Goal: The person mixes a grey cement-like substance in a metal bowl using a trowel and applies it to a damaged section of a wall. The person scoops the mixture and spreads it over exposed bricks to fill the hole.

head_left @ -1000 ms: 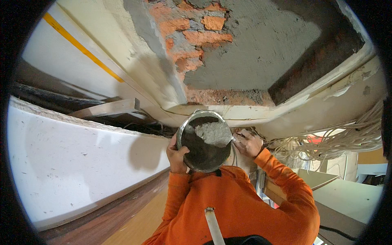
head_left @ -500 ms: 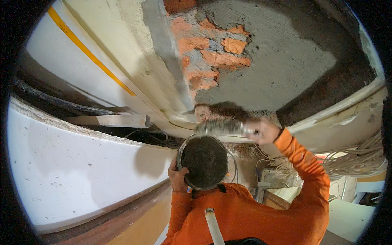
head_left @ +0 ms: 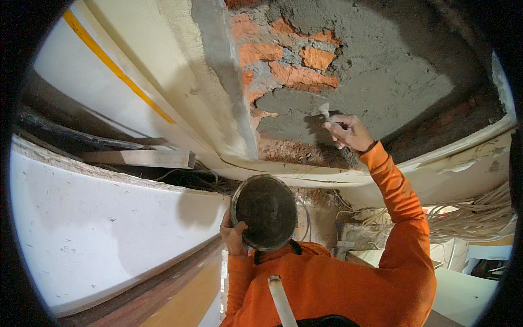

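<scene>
nearest the camera, a white pipe rises from the lower edge over the orange-sleeved torso. just above it the left hand has its grip clenched on the left rim of a round metal pan, dark with wet mortar and tilted toward the camera. held by one edge like that, the pan could tip and spill mortar down onto the sleeves if the wrist sags.

farther up, the right hand is stretched to the ceiling patch, its grip closed around a small trowel whose blade tip touches the fresh grey mortar. the handle is hidden inside the fist. pressing too lightly overhead, i judge the wet mortar may peel and drop toward the face; pressing too hard could drag the coat off the exposed red bricks just left of the blade.

room to move: the patch is bounded on the left by a plastered ceiling beam, and below by a cream ledge near the wrist, so downward strokes end soon. a bundle of white cables hangs near the right elbow and could snag. a timber batten lies well apart on the left, above the white wall.
</scene>
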### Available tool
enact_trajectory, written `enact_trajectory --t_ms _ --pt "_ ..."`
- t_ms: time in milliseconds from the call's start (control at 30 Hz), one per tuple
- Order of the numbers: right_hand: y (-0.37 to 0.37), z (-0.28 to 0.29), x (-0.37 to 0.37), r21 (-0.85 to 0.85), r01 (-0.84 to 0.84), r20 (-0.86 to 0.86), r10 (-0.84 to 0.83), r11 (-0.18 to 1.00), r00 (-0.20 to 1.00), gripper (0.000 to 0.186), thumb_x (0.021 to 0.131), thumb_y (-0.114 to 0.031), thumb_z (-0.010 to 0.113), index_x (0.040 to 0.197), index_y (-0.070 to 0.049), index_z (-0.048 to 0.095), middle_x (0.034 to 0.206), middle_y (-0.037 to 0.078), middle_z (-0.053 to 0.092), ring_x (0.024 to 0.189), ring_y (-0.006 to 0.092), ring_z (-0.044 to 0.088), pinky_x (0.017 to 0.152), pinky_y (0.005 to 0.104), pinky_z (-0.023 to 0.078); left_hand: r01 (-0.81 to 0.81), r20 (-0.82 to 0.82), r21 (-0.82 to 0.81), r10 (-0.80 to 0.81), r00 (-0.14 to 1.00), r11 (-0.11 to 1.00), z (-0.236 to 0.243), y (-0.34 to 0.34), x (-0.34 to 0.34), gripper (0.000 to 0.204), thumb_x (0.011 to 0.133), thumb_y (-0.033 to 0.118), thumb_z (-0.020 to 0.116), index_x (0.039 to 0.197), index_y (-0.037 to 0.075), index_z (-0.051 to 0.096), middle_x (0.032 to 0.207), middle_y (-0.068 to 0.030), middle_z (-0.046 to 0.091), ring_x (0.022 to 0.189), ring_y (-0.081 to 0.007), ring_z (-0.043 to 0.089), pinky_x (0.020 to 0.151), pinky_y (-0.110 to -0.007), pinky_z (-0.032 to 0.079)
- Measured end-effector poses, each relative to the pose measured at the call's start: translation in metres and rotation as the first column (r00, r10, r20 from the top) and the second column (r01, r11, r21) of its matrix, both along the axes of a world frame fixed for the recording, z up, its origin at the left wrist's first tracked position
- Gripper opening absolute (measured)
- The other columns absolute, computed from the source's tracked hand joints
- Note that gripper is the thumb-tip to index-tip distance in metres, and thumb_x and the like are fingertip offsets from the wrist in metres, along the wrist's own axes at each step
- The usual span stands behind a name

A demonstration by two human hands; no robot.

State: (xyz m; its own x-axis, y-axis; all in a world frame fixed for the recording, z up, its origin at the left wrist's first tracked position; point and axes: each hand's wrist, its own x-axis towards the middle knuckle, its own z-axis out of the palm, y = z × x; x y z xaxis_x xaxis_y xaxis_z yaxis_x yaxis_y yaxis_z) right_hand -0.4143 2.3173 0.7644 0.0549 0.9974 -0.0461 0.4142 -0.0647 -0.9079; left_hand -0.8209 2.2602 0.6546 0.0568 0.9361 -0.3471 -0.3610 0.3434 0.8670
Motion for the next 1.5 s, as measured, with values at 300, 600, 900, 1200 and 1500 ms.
enact_trajectory --t_ms 300,600,900,1200,1500 --pt "-0.065 -0.001 -0.003 0.235 0.184 0.322 -0.255 0.954 0.912 0.025 0.09 -0.024 0.071 0.092 0.001 0.07 0.072 0.011 0.066 0.057 0.0179 0.061 0.055 0.0321 0.047 0.019 0.067 0.044 -0.022 0.998 0.999 -0.026 0.016 0.016 0.06 0.066 -0.006 0.056 0.125 -0.003 0.063 0.102 -0.0054 0.069 0.082 -0.0132 0.063 0.063 -0.023 0.049" --pt "-0.125 -0.065 -0.063 -0.028 -0.331 0.952 0.126 0.943 0.278 0.024 0.079 -0.026 0.07 0.097 -0.011 0.075 0.086 0.01 0.068 0.068 0.0279 0.067 0.057 0.0361 0.054 0.165 0.077 0.19 -0.182 0.98 0.968 0.0 0.019 0.041 0.058 0.064 0.0 0.063 0.122 -0.003 0.065 0.107 -0.0044 0.068 0.09 -0.0152 0.063 0.081 -0.027 0.051" --pt "-0.164 -0.111 -0.125 -0.014 -0.466 0.771 0.306 0.885 0.559 0.029 0.087 -0.026 0.061 0.111 -0.012 0.065 0.092 0.012 0.065 0.07 0.0322 0.068 0.056 0.0455 0.057 0.207 0.104 0.218 -0.233 0.967 0.954 0.025 0.005 0.046 0.062 0.061 -0.004 0.057 0.123 -0.004 0.064 0.109 -0.0058 0.068 0.094 -0.0161 0.064 0.086 -0.028 0.05" --pt "-0.206 -0.124 -0.128 0.18 -0.165 0.637 0.013 0.97 0.771 0.023 0.086 -0.03 0.067 0.103 -0.015 0.071 0.084 0.008 0.066 0.065 0.0316 0.066 0.053 0.0428 0.054 0.175 0.119 0.138 -0.192 0.974 0.975 0.026 -0.005 0.025 0.066 0.062 -0.007 0.056 0.128 -0.006 0.06 0.109 -0.0074 0.067 0.092 -0.0167 0.064 0.082 -0.027 0.051" --pt "-0.206 -0.126 -0.112 0.299 -0.179 0.746 -0.113 0.937 0.656 0.022 0.082 -0.03 0.074 0.102 -0.021 0.07 0.095 0.002 0.069 0.06 0.0253 0.065 0.043 0.0391 0.05 0.164 0.057 0.098 -0.17 0.984 0.982 0.013 0.001 0.018 0.07 0.059 -0.005 0.058 0.128 -0.005 0.058 0.107 -0.0099 0.069 0.089 -0.021 0.066 0.078 -0.03 0.054"
